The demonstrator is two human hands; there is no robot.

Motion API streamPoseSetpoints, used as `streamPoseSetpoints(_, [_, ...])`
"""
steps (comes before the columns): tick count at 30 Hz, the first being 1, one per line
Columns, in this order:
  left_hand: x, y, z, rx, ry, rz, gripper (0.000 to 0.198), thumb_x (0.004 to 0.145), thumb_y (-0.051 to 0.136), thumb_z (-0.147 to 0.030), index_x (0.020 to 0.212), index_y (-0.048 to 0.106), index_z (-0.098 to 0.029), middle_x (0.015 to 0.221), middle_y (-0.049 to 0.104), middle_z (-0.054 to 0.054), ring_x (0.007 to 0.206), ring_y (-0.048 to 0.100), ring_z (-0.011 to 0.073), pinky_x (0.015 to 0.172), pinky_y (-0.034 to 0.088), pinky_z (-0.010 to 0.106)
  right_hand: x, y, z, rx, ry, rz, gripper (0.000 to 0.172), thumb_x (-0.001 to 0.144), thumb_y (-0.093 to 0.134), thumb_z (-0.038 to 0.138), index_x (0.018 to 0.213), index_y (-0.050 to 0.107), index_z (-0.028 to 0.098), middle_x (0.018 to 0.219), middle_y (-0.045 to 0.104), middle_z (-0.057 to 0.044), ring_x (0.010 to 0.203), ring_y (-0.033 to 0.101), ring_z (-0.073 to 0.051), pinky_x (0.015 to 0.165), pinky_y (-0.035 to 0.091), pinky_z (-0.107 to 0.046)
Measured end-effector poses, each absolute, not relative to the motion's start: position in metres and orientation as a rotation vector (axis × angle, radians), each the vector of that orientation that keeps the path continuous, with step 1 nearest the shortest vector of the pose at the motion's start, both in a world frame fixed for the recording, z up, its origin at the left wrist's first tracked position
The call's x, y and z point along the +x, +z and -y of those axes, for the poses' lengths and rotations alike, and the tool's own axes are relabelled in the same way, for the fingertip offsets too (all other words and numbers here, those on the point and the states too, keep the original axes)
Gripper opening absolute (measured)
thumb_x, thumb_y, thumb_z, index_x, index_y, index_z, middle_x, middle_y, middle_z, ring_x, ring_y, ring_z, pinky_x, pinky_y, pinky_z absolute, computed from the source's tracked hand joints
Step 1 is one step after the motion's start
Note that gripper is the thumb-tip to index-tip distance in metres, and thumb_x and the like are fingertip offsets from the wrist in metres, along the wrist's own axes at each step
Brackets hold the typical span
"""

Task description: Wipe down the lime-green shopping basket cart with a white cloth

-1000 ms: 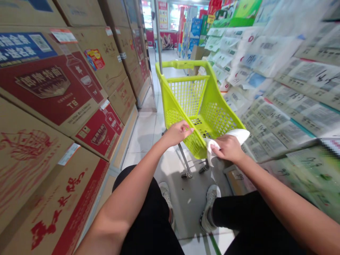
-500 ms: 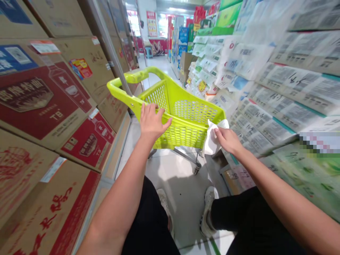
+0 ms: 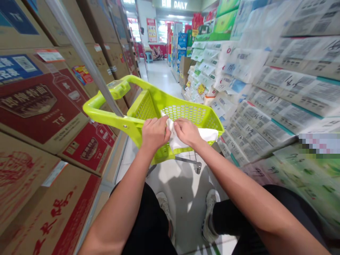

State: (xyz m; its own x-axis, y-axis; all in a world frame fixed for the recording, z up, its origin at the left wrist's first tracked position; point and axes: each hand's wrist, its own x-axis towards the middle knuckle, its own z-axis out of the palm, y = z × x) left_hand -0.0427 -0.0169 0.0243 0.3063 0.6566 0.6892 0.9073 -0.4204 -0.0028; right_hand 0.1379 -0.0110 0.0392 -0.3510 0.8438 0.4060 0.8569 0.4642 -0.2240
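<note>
Left side: stacked cardboard boxes (image 3: 39, 106) with red labels wall the aisle, close against the cart's handle.
Pole: a grey metal pole (image 3: 79, 53) slants across the boxes and crosses in front of the handle.
Right side: shelves of white and green packs (image 3: 278, 102) stand just beside the basket's right corner.
Floor: pale tiled floor (image 3: 183, 187), with two shoes (image 3: 209, 209) near the cart's wheel.
Cart: lime-green cart (image 3: 106, 115), its near rim under both hands.
Cloth: white cloth (image 3: 202, 134) draped over that rim, bunched between the hands and trailing right.
Left hand (image 3: 155, 132): fingers curled, pinching the cloth's left end against the rim.
Right hand (image 3: 187, 131): closed on the cloth, touching the left hand.
</note>
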Motion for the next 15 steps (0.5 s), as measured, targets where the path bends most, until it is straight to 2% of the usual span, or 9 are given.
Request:
streamPoseSetpoints(3, [-0.044,0.021,0.018,-2.144,-0.963,1.42,0.057,0.099,0.048,-0.045,0.144,0.059,-0.013,0.104,0.075,0.014,0.094,0.064,0.0315,0.089,0.038,0.047,0.177,0.028,0.008,-1.626,-0.178,2.225,0.051,0.109,0.032,0.049,0.109,0.074,0.02,0.118,0.076,-0.01,0.111,0.067,-0.025,0.082,0.04,-0.03])
streamPoseSetpoints(5, [-0.042,0.02,0.019,-2.14,-0.962,1.446,0.055,0.099,0.048,-0.048,0.142,0.061,-0.015,0.109,0.076,0.014,0.096,0.063,0.032,0.089,0.037,0.047,0.203,0.021,0.01,-1.775,-0.239,2.215,0.054,0.107,0.034,0.055,0.11,0.075,0.02,0.11,0.078,-0.012,0.102,0.071,-0.027,0.078,0.041,-0.031])
streamPoseSetpoints(9, [-0.025,0.021,0.022,-2.118,-1.021,1.564,0.045,0.102,0.043,-0.042,0.134,0.067,-0.019,0.116,0.076,0.014,0.101,0.061,0.0326,0.093,0.034,0.05,0.214,0.021,0.012,-2.044,-0.26,2.157,0.072,0.104,0.029,0.069,0.101,0.079,0.016,0.097,0.078,-0.018,0.094,0.074,-0.032,0.076,0.043,-0.034])
streamPoseSetpoints(12, [-0.009,0.022,0.026,-2.094,-1.071,1.615,0.047,0.103,0.042,-0.04,0.138,0.064,-0.019,0.114,0.075,0.014,0.102,0.06,0.0331,0.094,0.032,0.051,0.179,0.031,0.01,-2.07,-0.159,2.126,0.075,0.106,0.023,0.065,0.102,0.081,0.018,0.098,0.079,-0.019,0.097,0.074,-0.032,0.079,0.046,-0.035])
streamPoseSetpoints(15, [0.0,0.025,0.031,-2.115,-1.004,1.581,0.048,0.104,0.04,-0.04,0.14,0.062,-0.019,0.111,0.074,0.015,0.102,0.059,0.033,0.092,0.033,0.05,0.136,0.041,0.006,-1.908,-0.057,2.228,0.06,0.108,0.028,0.053,0.107,0.079,0.023,0.102,0.08,-0.015,0.098,0.075,-0.03,0.08,0.048,-0.035])
